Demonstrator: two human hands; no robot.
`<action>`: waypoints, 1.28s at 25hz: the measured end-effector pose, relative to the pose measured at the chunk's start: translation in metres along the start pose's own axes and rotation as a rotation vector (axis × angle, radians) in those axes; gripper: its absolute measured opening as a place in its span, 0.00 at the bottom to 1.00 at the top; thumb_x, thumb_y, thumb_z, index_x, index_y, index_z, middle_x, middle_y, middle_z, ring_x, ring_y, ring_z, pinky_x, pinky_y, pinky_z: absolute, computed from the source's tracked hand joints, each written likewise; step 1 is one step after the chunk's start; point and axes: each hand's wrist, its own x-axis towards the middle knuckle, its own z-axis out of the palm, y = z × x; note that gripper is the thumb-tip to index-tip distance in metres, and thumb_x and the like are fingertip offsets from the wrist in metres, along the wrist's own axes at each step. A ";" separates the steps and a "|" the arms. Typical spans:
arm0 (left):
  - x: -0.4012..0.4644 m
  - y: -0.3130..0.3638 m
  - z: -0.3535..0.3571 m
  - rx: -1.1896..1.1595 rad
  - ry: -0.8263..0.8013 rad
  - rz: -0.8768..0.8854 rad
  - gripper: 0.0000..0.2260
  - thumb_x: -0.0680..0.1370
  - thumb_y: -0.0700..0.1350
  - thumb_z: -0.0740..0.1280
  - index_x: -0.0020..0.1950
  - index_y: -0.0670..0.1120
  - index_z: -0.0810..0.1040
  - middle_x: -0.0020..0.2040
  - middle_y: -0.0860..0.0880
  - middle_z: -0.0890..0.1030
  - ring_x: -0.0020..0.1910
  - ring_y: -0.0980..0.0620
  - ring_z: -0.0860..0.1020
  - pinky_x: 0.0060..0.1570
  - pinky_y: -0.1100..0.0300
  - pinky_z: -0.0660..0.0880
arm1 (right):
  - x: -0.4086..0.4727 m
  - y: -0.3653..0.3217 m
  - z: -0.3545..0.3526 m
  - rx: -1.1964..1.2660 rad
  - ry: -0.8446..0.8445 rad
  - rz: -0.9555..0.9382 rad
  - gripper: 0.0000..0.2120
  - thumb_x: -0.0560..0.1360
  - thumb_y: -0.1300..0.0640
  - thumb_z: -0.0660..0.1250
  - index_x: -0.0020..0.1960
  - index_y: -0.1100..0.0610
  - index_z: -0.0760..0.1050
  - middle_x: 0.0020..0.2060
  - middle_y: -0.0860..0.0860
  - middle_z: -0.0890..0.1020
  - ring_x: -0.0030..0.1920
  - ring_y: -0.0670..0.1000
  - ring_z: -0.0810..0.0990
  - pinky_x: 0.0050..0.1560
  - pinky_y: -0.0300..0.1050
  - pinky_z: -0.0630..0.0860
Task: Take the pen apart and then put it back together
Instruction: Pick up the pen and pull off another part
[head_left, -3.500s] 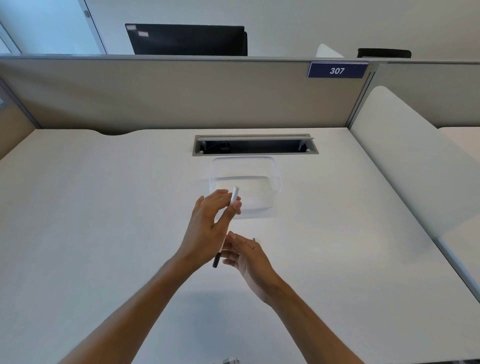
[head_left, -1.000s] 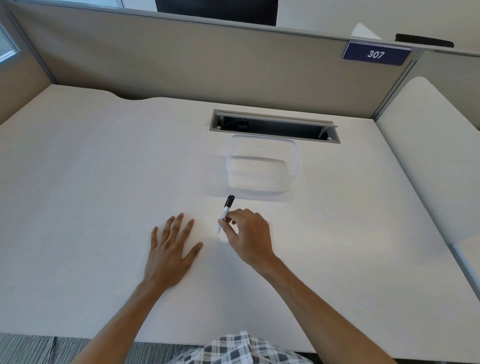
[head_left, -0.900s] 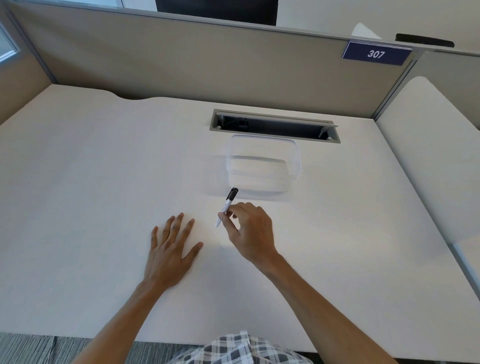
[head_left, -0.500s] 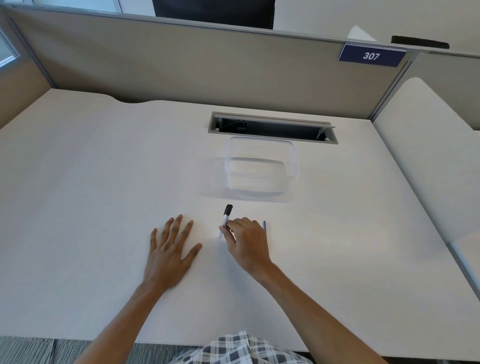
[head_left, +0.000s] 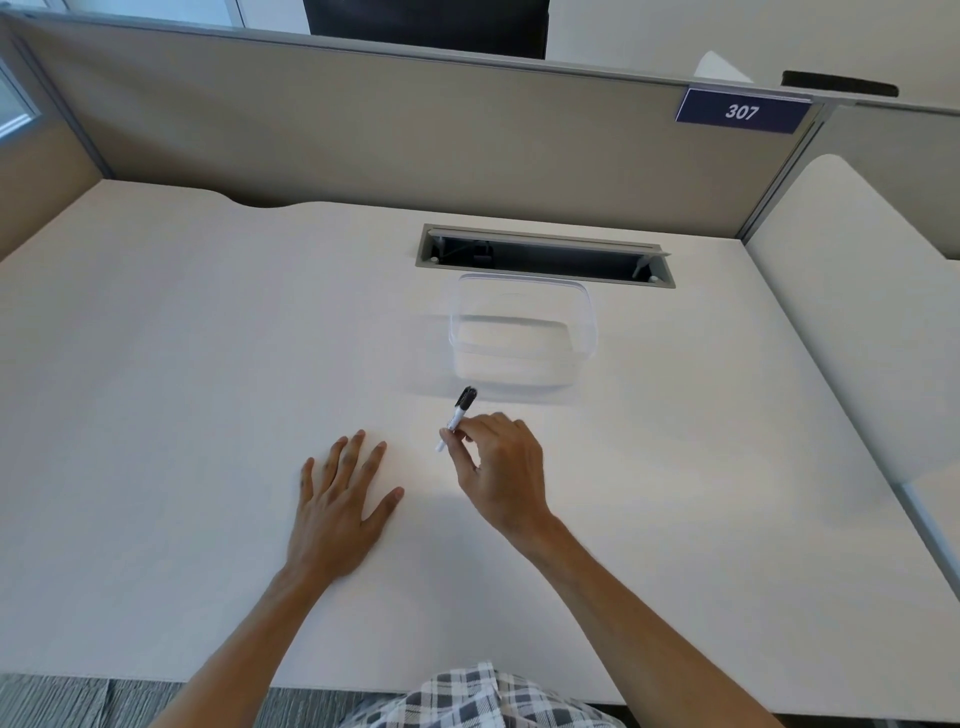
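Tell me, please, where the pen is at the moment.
In the head view the pen sits centre-desk, pinched in the right hand, its black cap pointing towards the clear plastic container just beyond.

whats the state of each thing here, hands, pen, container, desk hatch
left hand: flat on the desk, fingers spread, holding nothing
right hand: pinching the pen
pen: black cap on, tilted, cap end away from the person
clear container: lidless, upright, looks empty
cable hatch: open
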 end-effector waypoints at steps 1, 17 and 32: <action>0.000 0.000 0.000 0.001 0.005 0.002 0.32 0.78 0.68 0.43 0.79 0.56 0.55 0.81 0.51 0.53 0.79 0.49 0.50 0.76 0.43 0.47 | -0.011 0.003 0.008 -0.010 -0.054 0.005 0.09 0.77 0.53 0.67 0.40 0.54 0.81 0.32 0.46 0.82 0.35 0.49 0.79 0.37 0.40 0.64; 0.000 0.000 -0.001 0.001 -0.012 -0.001 0.32 0.77 0.69 0.42 0.79 0.57 0.53 0.81 0.52 0.52 0.79 0.50 0.47 0.76 0.44 0.44 | 0.036 -0.024 -0.043 0.113 0.252 -0.005 0.10 0.76 0.52 0.68 0.38 0.53 0.81 0.32 0.45 0.83 0.34 0.47 0.79 0.40 0.43 0.70; -0.001 0.000 0.000 -0.004 0.008 0.012 0.31 0.78 0.67 0.45 0.79 0.56 0.54 0.81 0.51 0.53 0.79 0.50 0.50 0.76 0.43 0.46 | -0.003 -0.007 -0.003 0.109 -0.063 0.172 0.09 0.75 0.54 0.68 0.37 0.54 0.80 0.30 0.45 0.83 0.31 0.49 0.79 0.42 0.45 0.69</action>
